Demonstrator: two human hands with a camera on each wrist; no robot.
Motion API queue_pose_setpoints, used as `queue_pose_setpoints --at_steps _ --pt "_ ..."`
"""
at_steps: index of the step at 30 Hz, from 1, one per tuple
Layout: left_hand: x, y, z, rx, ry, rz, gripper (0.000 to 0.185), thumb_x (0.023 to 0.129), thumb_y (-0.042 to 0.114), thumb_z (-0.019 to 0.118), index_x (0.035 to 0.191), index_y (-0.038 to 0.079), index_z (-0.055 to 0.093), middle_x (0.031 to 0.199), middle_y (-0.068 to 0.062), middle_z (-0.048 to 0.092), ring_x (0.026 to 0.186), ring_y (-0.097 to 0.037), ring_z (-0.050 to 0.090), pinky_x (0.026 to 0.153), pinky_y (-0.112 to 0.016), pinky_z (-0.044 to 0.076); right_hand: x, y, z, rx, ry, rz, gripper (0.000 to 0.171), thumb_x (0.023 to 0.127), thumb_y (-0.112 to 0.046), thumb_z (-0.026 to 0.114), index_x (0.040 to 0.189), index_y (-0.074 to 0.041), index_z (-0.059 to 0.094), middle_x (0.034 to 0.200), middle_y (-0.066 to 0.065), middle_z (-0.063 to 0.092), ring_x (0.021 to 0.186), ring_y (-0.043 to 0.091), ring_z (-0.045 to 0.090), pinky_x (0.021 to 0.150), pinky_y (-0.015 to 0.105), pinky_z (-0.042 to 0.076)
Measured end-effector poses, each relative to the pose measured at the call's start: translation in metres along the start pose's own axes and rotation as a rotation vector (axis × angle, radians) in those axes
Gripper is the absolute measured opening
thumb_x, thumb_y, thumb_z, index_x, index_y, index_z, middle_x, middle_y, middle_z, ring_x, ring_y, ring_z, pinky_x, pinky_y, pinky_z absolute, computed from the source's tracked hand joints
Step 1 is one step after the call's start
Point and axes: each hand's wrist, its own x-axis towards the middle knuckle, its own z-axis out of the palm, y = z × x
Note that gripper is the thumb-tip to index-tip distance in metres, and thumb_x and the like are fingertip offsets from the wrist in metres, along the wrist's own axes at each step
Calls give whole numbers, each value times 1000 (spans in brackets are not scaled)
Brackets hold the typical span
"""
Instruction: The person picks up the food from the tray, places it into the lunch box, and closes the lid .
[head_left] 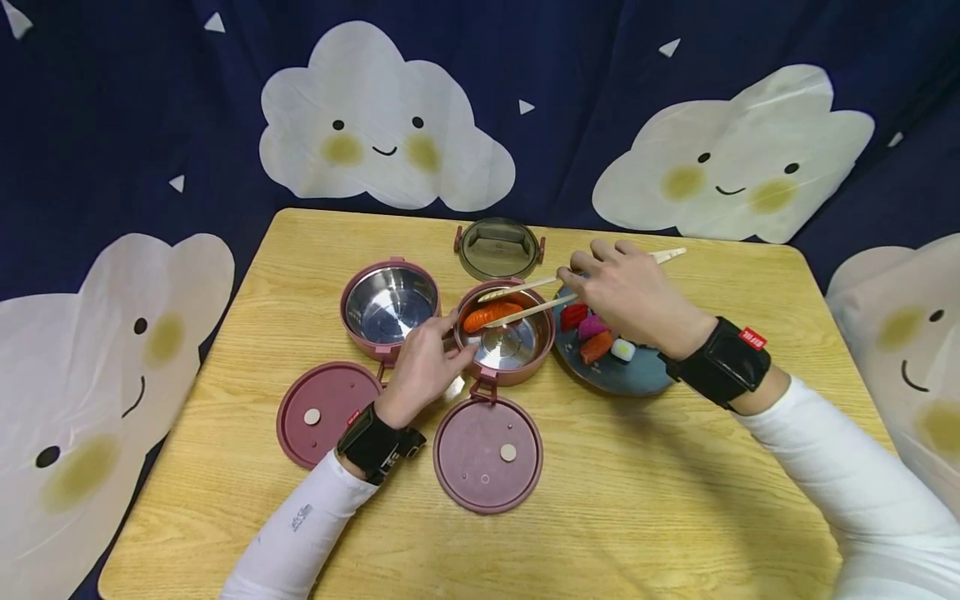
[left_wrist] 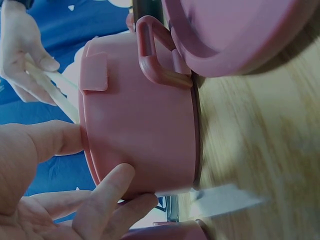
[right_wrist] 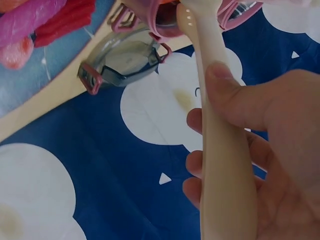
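Note:
My right hand (head_left: 626, 292) grips a pair of cream tongs (right_wrist: 227, 165), whose arms reach left into the right-hand pink pot (head_left: 517, 373). Inside that pot, an orange piece with pale stripes, like toy salmon sushi (head_left: 487, 317), lies between the tong tips. With my left hand (head_left: 427, 367) I hold the same pot by its left side; in the left wrist view the thumb is at the rim and fingertips (left_wrist: 122, 175) press the outer wall. The pot's round pink lid (head_left: 487, 467) hangs open at the front, flat on the table.
A second pink pot (head_left: 360, 337) with a steel inside stands left, its lid (head_left: 311, 417) opened toward the front. Behind is a clear grey lid (head_left: 498, 248) with pink clips. A blue plate (head_left: 618, 383) at right carries several colourful toy food pieces. The wooden table (head_left: 637, 517) lies beneath.

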Motion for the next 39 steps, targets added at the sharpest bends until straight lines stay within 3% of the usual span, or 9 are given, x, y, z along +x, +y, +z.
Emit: queue_pose_setpoints --at_steps 8,15,30,34,39 --pt "1 1 -1 15 0 -7 64 94 15 79 149 -5 55 136 -27 66 117 -33 73 86 -37 67 -16 12 -20 22 18 35 38 89 -23 85 122 -8 75 108 12 71 94 34 63 74 43 57" --pt "1 2 -1 22 2 -8 64 94 16 80 149 -4 55 135 -26 67 116 -33 73 85 -37 67 -37 32 -36 69 -4 84 41 85 -15 88 123 -9 73 110 13 72 99 36 66 76 47 59" --pt "1 2 1 24 3 -10 64 94 16 80 150 -2 55 136 -26 67 116 -32 73 85 -37 67 -89 70 -44 98 3 145 38 84 -12 86 120 -4 76 98 16 75 81 35 64 67 51 57" --pt "1 1 1 28 5 -9 64 94 16 80 150 -2 55 135 -25 68 115 -32 74 84 -37 67 -99 78 -41 108 -40 192 36 83 -13 87 117 -3 78 94 15 75 75 29 62 60 44 53" --pt "2 1 1 31 5 -12 63 94 16 80 149 -2 56 134 -25 68 117 -32 73 86 -37 67 -108 85 -38 127 -169 277 36 86 -14 86 118 -2 78 93 13 74 74 26 61 55 39 50"
